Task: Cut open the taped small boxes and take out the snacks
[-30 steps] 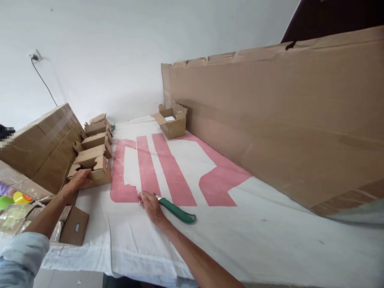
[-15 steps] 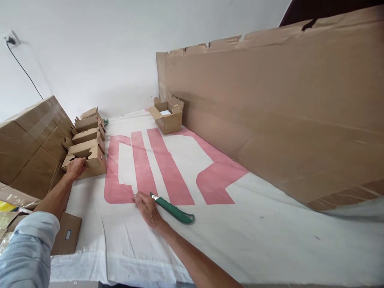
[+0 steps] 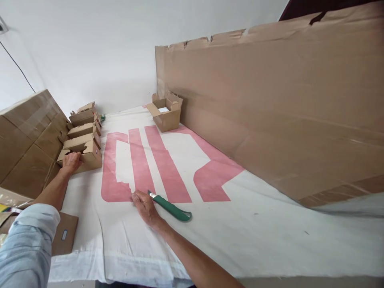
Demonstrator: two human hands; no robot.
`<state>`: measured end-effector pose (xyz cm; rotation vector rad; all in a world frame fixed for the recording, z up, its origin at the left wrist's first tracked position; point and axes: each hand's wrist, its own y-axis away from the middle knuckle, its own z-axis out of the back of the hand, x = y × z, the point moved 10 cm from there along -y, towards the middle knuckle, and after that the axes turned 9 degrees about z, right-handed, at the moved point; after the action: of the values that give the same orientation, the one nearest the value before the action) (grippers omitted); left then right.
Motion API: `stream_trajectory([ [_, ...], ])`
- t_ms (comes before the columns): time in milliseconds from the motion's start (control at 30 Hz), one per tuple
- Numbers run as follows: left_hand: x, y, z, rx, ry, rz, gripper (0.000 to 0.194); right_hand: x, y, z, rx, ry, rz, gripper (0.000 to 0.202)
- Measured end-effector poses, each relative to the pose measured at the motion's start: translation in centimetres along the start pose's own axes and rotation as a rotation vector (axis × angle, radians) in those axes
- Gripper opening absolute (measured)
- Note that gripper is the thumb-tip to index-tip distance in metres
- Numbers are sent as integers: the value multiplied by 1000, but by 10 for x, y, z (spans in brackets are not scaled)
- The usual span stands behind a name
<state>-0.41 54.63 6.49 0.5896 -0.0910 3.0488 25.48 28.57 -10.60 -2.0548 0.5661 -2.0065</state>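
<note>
At the left, my left hand (image 3: 72, 161) is closed over the front edge of the nearest small open cardboard box (image 3: 92, 159). Part of its fingers is hidden by the hand and the rim. My right hand (image 3: 146, 207) rests low over the cloth with its fingers curled and pressed together. Whatever they hold, if anything, cannot be made out. Just right of that hand lies a green-handled utility knife (image 3: 172, 209), its blade end toward the fingers and apart from them.
More small open boxes (image 3: 81, 130) stand in a row behind, beside a large carton (image 3: 33, 140). Another open box (image 3: 168, 120) sits near the wall. A tall cardboard sheet (image 3: 264, 104) borders the right. White cloth with red print (image 3: 270, 236) covers the table.
The view has shifted slightly, so everything appears a little further left and higher. Both hands keep nearly the same places and poses relative to the box and the knife.
</note>
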Motion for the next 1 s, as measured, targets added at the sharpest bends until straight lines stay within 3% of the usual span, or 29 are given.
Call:
stream_trajectory([
  [100,4,14,3,-4,-3,-10,31,0,-1,-1,4,-2,2,56],
  [367,27,58,30,-28,61,-58,69,-2,2,-3,8,-3,6,58],
  [567,56,129,49,-54,307,-135,63,-7,5,-5,31,8,3,58],
  [700,87,201,31,97,467,-152,77,-9,7,-6,49,39,9,55],
  [833,117,264,2,220,436,-151,99,-4,9,-7,61,93,45,54],
  [933,119,292,-16,265,373,-232,118,0,10,-8,69,147,82,53],
  [1000,117,297,-26,279,291,-231,127,2,11,-9,76,190,109,51],
])
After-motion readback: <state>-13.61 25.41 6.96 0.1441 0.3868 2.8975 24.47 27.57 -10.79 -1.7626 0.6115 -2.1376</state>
